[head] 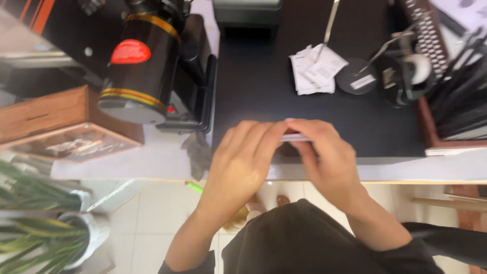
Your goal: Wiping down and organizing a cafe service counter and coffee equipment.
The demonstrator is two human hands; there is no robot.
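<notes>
Dark sleeves below; left hand (243, 157) and right hand (324, 157) meet over worktop (264, 86) edge, fingers of both pinched on thin pale card stack (294, 137), held level between them, squaring edges.

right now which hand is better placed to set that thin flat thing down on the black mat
Probably the right hand: its fingers lie along the thin flat item over the black mat, while the left hand touches only one end.
</notes>
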